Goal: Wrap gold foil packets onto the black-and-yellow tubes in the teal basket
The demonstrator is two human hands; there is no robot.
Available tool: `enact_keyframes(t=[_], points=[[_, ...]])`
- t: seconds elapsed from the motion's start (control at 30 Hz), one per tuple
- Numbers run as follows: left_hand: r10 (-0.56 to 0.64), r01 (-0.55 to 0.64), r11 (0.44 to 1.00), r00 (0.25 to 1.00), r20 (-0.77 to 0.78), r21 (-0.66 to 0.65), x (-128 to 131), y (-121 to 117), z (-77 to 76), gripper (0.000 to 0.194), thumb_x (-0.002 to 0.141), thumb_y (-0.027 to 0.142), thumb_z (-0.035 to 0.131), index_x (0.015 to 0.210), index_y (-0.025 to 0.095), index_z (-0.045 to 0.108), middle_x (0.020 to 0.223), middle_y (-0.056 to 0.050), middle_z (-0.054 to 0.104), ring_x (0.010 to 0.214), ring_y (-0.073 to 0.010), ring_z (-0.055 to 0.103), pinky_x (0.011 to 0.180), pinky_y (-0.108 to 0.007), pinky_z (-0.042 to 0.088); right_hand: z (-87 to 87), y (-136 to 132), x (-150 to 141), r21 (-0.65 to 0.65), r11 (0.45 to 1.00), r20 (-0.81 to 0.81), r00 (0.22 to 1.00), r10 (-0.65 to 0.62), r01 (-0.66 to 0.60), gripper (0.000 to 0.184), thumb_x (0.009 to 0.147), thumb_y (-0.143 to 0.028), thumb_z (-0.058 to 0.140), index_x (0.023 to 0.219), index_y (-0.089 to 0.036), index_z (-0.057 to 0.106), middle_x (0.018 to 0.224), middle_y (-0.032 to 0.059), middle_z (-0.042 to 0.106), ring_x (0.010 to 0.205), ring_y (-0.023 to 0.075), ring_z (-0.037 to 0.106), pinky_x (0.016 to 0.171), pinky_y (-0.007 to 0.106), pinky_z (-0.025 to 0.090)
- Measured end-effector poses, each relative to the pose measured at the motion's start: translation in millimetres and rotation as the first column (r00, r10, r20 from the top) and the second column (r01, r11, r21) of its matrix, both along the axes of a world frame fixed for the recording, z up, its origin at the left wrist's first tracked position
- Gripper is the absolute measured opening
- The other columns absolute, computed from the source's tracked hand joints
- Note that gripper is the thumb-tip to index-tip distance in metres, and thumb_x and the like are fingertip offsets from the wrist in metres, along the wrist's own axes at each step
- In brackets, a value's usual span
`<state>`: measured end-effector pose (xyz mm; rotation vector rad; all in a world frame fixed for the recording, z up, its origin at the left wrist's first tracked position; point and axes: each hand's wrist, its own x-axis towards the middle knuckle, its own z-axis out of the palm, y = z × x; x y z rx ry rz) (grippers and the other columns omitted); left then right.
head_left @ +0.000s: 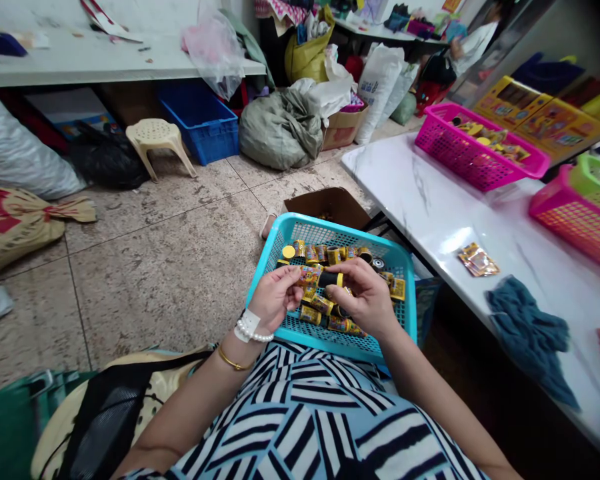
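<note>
A turquoise mesh basket (280,248) rests on my lap and holds several small rolls with yellow, colourfully printed labels (325,305). Above it both hands meet on one small black roll with yellow ends (329,279). My left hand (275,297), with a pearl bracelet and a gold bangle on the wrist, pinches the printed label end of that roll. My right hand (366,297) grips the black end with curled fingers.
To the right a white marble-look table (430,200) carries pink baskets (473,160), a green basket (597,177), a small packet (477,260) and a teal cloth (530,333). A cardboard box (327,203) sits beyond the basket. Sacks, a blue crate (200,120) and a beige stool (157,140) stand on the tiled floor.
</note>
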<state>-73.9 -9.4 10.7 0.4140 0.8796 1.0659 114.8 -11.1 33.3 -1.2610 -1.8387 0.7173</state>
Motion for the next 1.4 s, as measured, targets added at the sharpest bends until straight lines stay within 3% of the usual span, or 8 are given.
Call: enact_keyframes(t=[0.27, 0.5, 0.63, 0.73, 0.83, 0.97, 1.13, 1.4], points=[[-0.031, 0.031, 0.999, 1.0, 0.0, 0.019, 0.5, -1.3, 2.3, 0.042, 0.059, 0.039, 0.089, 0.08, 0.011, 0.065, 0.057, 0.003, 0.057, 0.044, -0.0039, 0.046, 0.035, -0.015, 0.026, -10.6, -5.8, 1.9, -0.007, 1.0, -0.147, 0.989, -0.031, 0.03, 0.018, 0.082, -0.024, 0.07, 0.1, -0.024, 0.069, 0.091, 0.0036, 0.06, 0.079, 0.0173, 0.058, 0.065, 0.03, 0.047], [0.102, -0.096, 0.99, 0.993, -0.057, 0.107, -4.4, 3.8, 1.1, 0.037, 0.059, 0.03, 0.088, 0.083, 0.012, 0.067, 0.063, 0.002, 0.06, 0.051, -0.0052, 0.049, 0.041, -0.015, 0.031, -14.2, -16.1, 0.8, -0.153, 0.98, -0.251, 0.955, -0.161, 0.125, 0.016, 0.08, -0.026, 0.069, 0.096, -0.023, 0.07, 0.091, 0.0035, 0.06, 0.076, 0.0168, 0.057, 0.066, 0.031, 0.048], [0.008, 0.056, 0.971, 0.963, -0.268, 0.233, -8.3, 1.4, 0.5, 0.022, 0.071, 0.031, 0.077, 0.084, 0.014, 0.069, 0.065, 0.001, 0.063, 0.053, -0.0071, 0.051, 0.047, -0.018, 0.036, -17.4, -10.0, 14.3, -0.314, 0.943, -0.279, 0.939, -0.199, 0.107, 0.014, 0.078, -0.027, 0.067, 0.091, -0.022, 0.071, 0.09, 0.0036, 0.062, 0.073, 0.0157, 0.055, 0.061, 0.028, 0.046], [-0.072, 0.336, 0.86, 0.825, -0.561, 0.383, -9.3, -2.1, 1.4, 0.012, 0.079, 0.024, 0.067, 0.085, 0.014, 0.072, 0.075, -0.003, 0.07, 0.066, -0.0111, 0.059, 0.061, -0.022, 0.045, -18.1, -2.6, 30.6, -0.552, 0.834, -0.424, 0.86, -0.283, 0.001, 0.02, 0.084, -0.038, 0.057, 0.084, -0.021, 0.068, 0.075, 0.0015, 0.061, 0.056, 0.0127, 0.048, 0.046, 0.024, 0.034], [-0.096, 0.562, 0.71, 0.675, -0.732, 0.425, -8.2, -5.9, 2.1, 0.016, 0.083, 0.019, 0.058, 0.089, 0.015, 0.072, 0.081, -0.004, 0.072, 0.071, -0.0129, 0.061, 0.067, -0.024, 0.046, -14.2, -1.1, 35.8, -0.603, 0.788, -0.404, 0.899, -0.169, -0.123, 0.031, 0.089, -0.046, 0.055, 0.083, -0.02, 0.069, 0.066, 0.0003, 0.06, 0.059, 0.0134, 0.05, 0.051, 0.025, 0.036], [-0.223, 0.69, 0.616, 0.614, -0.757, 0.379, -4.6, -10.2, 3.0, 0.017, 0.083, 0.018, 0.056, 0.099, 0.016, 0.062, 0.067, 0.002, 0.066, 0.058, -0.0107, 0.056, 0.058, -0.022, 0.042, -6.0, -3.4, 24.1, -0.568, 0.769, -0.223, 0.954, 0.2, -0.295, 0.023, 0.085, -0.04, 0.068, 0.094, -0.019, 0.073, 0.083, 0.0013, 0.067, 0.08, 0.0159, 0.059, 0.075, 0.027, 0.045], [-0.187, 0.616, 0.673, 0.677, -0.712, 0.409, -4.4, -8.2, 0.4, 0.022, 0.082, 0.017, 0.058, 0.103, 0.017, 0.051, 0.07, 0.003, 0.064, 0.06, -0.0103, 0.057, 0.059, -0.022, 0.042, -4.0, -0.6, 15.5, -0.572, 0.705, -0.19, 0.904, 0.383, -0.419, 0.023, 0.085, -0.038, 0.068, 0.078, -0.016, 0.069, 0.073, -0.0009, 0.062, 0.069, 0.0121, 0.054, 0.068, 0.024, 0.042], [-0.268, 0.554, 0.705, 0.786, -0.557, 0.443, -2.2, -5.2, -9.3, 0.017, 0.085, 0.023, 0.06, 0.1, 0.016, 0.057, 0.079, -0.001, 0.065, 0.069, -0.0119, 0.062, 0.065, -0.024, 0.049, -9.2, -7.3, 7.7, -0.604, 0.708, -0.242, 0.931, 0.275, -0.366, 0.029, 0.077, -0.044, 0.075, 0.071, -0.016, 0.068, 0.066, -0.002, 0.06, 0.063, 0.0108, 0.049, 0.064, 0.025, 0.04]])
